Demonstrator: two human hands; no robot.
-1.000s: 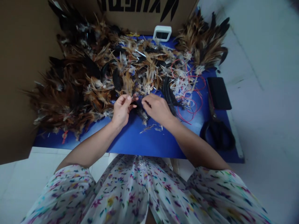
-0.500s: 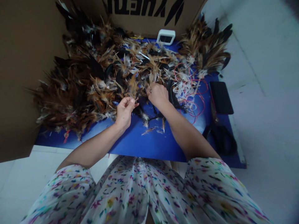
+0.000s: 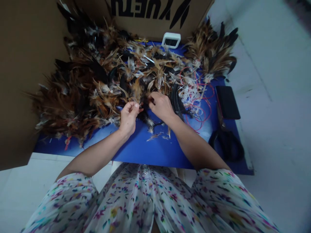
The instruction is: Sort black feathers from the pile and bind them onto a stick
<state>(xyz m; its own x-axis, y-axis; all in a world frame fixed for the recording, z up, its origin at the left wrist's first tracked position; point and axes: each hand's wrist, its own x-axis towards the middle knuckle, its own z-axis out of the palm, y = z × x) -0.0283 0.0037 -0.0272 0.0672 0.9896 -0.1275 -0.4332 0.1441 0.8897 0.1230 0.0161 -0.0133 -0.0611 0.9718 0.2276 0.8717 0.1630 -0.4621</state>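
Observation:
Between thumb and fingers, my left hand (image 3: 129, 117) pinches a small bunch of brown feathers (image 3: 137, 90), tips pointing away from me. Close by on its right, my right hand (image 3: 160, 104) has its fingers curled at the edge of the loose feathers (image 3: 159, 76); what they hold, if anything, is hidden. Dark feathers (image 3: 178, 102) lie just right of that hand. A few small feather scraps (image 3: 153, 137) rest on the blue tabletop (image 3: 150, 152) nearer to me.
A thick heap of brown and black feathers (image 3: 70, 94) covers the left side. At the right lie white ties and red string (image 3: 191, 94), black-handled scissors (image 3: 227, 145) and a dark phone (image 3: 227, 102). Behind stand a white digital display (image 3: 171, 40), a feather bundle (image 3: 213, 48) and a cardboard box (image 3: 150, 24).
My right hand has drawn slightly left and toward me, closer to the left hand. The left hand keeps its pinch on the feathers. The whole view has shifted a little.

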